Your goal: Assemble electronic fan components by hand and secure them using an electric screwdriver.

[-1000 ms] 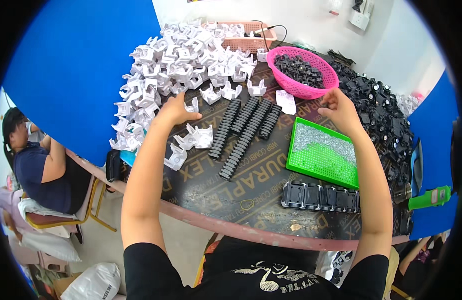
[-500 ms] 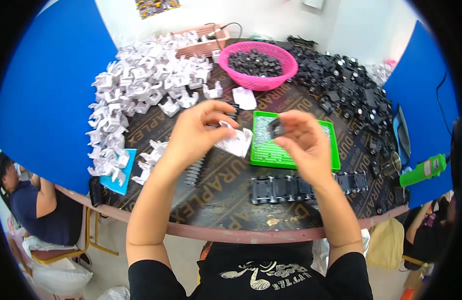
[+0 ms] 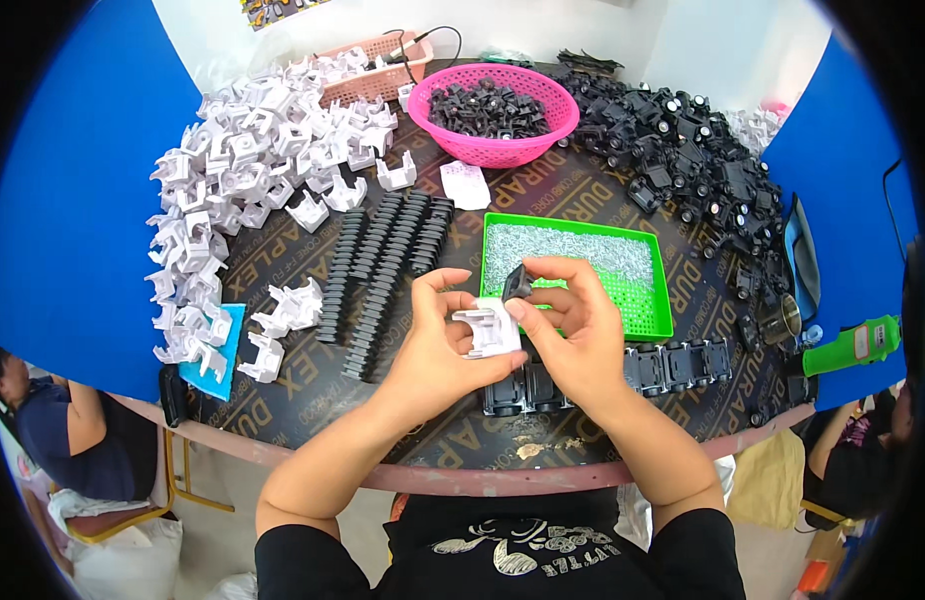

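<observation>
White part [image 3: 496,330], black piece [image 3: 519,284] drawn together, between fingers [image 3: 571,269].

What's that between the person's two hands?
In the head view: a white plastic piece in the left hand and a small black part in the right hand.

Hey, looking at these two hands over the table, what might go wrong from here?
The small black part is held only by the fingers of the right hand, so it might slip and perhaps land in the nearby green tray.

The right hand overlaps the row of black wheeled parts in this view; if it dips, it could knock them out of line.
</observation>
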The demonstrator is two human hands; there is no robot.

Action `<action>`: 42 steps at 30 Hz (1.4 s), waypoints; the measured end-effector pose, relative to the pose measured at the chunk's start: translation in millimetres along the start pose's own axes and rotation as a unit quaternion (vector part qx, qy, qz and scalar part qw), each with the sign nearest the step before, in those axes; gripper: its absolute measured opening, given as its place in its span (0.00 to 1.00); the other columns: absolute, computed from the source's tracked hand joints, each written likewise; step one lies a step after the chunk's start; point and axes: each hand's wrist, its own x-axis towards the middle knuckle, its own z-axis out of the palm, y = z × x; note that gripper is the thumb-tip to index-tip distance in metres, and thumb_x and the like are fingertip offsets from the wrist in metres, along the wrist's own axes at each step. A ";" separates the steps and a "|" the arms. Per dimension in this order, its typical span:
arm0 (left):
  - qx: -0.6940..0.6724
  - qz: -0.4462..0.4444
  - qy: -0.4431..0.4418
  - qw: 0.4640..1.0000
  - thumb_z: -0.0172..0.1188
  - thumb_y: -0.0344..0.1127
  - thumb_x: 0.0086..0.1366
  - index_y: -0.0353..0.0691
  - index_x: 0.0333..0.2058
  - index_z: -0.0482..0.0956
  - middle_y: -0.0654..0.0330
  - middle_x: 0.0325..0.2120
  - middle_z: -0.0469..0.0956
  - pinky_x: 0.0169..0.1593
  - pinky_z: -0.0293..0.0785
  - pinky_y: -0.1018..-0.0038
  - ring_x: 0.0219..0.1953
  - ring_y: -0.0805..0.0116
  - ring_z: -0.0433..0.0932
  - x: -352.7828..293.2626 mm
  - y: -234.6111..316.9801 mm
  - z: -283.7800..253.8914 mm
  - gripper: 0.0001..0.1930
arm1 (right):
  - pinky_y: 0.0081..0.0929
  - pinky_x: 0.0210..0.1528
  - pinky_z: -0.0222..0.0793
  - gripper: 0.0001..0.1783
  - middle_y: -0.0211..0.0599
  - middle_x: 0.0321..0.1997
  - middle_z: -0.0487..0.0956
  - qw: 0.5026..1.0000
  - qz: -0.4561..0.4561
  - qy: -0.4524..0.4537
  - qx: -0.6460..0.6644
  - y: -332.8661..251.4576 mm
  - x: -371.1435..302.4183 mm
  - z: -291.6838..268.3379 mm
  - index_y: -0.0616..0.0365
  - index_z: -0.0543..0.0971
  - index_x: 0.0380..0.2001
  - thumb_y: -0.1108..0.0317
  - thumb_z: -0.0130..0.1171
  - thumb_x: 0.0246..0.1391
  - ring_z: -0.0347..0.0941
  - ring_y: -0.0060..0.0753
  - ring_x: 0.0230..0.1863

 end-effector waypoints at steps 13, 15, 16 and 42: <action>0.229 0.255 -0.026 0.939 0.55 0.15 0.47 0.37 0.58 0.52 0.48 0.53 0.68 0.47 0.71 0.72 0.44 0.65 0.77 -5.8 7.5 -14.9 0.38 | 0.29 0.54 0.73 0.21 0.40 0.55 0.74 0.986 -0.002 -0.140 0.091 -9.7 13.1 -31.4 0.65 0.72 0.51 0.80 0.61 0.54 0.73 0.29 0.53; 0.265 0.237 -0.035 0.934 0.56 0.18 0.50 0.35 0.56 0.55 0.49 0.49 0.73 0.42 0.71 0.72 0.41 0.64 0.79 -7.7 8.4 -10.7 0.34 | 0.29 0.54 0.72 0.21 0.39 0.55 0.74 0.988 -0.028 -0.136 0.072 -8.4 11.7 -28.1 0.64 0.73 0.52 0.80 0.61 0.54 0.73 0.29 0.53; 0.262 0.222 -0.024 0.939 0.57 0.18 0.50 0.35 0.56 0.56 0.50 0.47 0.74 0.43 0.72 0.72 0.40 0.64 0.79 -7.7 4.7 -6.6 0.33 | 0.29 0.55 0.72 0.21 0.38 0.55 0.74 0.988 -0.013 -0.146 0.055 -10.3 10.0 -24.5 0.63 0.73 0.52 0.81 0.61 0.54 0.73 0.29 0.53; -0.011 0.061 0.018 0.998 0.43 0.25 0.70 0.41 0.62 0.59 0.57 0.51 0.67 0.40 0.79 0.75 0.45 0.73 0.74 -3.4 -3.4 -5.7 0.22 | 0.28 0.53 0.77 0.18 0.43 0.49 0.76 0.993 -0.074 -0.090 -0.037 1.7 -2.2 -0.8 0.65 0.76 0.46 0.85 0.61 0.50 0.76 0.34 0.51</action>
